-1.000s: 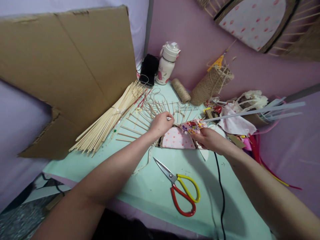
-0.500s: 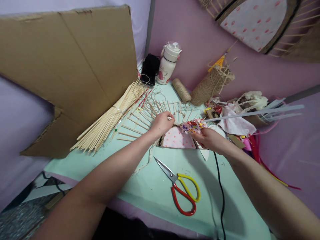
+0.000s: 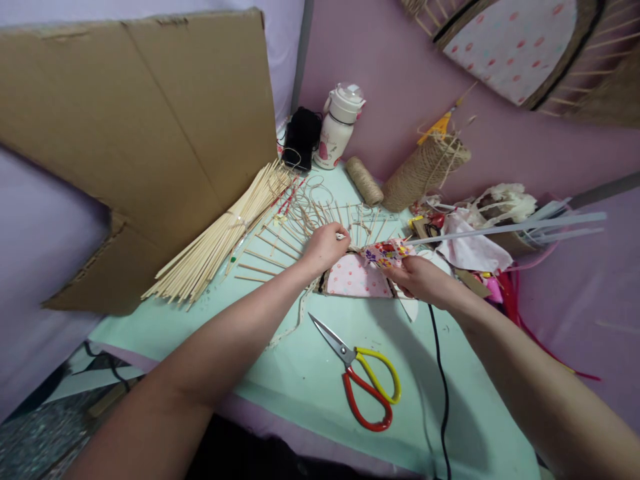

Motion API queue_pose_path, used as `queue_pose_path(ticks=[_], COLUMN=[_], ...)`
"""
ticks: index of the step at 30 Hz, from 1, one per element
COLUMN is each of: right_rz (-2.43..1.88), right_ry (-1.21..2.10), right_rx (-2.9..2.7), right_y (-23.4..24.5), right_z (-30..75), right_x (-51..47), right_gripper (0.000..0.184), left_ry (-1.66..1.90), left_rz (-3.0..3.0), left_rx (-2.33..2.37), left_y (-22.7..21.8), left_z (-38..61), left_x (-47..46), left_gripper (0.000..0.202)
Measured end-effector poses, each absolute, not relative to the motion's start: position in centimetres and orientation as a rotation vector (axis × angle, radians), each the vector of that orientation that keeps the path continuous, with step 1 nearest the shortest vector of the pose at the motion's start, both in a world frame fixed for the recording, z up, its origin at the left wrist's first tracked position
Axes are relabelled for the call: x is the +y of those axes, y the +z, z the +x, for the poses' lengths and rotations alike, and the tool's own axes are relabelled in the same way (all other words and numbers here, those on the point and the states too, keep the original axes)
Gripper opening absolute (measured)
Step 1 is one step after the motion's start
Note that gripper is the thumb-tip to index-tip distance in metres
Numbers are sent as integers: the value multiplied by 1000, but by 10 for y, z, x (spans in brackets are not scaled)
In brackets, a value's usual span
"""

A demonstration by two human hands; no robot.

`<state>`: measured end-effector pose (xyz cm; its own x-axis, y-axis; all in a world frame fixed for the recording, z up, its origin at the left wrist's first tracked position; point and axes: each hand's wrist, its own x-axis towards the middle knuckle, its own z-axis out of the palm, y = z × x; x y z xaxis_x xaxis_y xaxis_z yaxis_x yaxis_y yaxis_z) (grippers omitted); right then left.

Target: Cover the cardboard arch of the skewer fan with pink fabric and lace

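Note:
A half-round craft piece (image 3: 354,275), faced with white fabric with pink dots, lies on the table with thin wooden sticks (image 3: 260,256) fanning out from its curved edge. My left hand (image 3: 326,248) is closed in a pinch at the top of that edge; a small white bit shows at its fingertips, too small to name. In my right hand (image 3: 425,280) is a flower-patterned glue gun (image 3: 385,253), with a long translucent glue stick (image 3: 500,230) out of its back and its nozzle hidden near the edge. Lace trim (image 3: 300,310) trails below my left wrist.
Scissors (image 3: 345,352) with red and yellow handles lie in front. A black cord (image 3: 444,387) runs down the right. A stick bundle (image 3: 215,233) leans by the cardboard (image 3: 150,133). Behind are a white bottle (image 3: 336,130), twine rolls (image 3: 420,173) and fabric scraps (image 3: 470,237).

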<state>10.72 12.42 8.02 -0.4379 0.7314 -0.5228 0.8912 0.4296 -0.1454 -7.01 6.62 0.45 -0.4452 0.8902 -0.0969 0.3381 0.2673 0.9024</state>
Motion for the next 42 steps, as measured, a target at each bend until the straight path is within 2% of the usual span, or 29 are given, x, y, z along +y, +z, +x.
queue_pose_path(ticks=[42], right_rz=[1279], right_ry=[-455], right_rx=[2327], right_y=[86], right_z=[87], right_x=[113], right_gripper=[49], left_ry=[1026], left_rz=[1391], left_rx=[1937], left_y=[8], left_z=[-91], left_x=[59], left_gripper=[16])
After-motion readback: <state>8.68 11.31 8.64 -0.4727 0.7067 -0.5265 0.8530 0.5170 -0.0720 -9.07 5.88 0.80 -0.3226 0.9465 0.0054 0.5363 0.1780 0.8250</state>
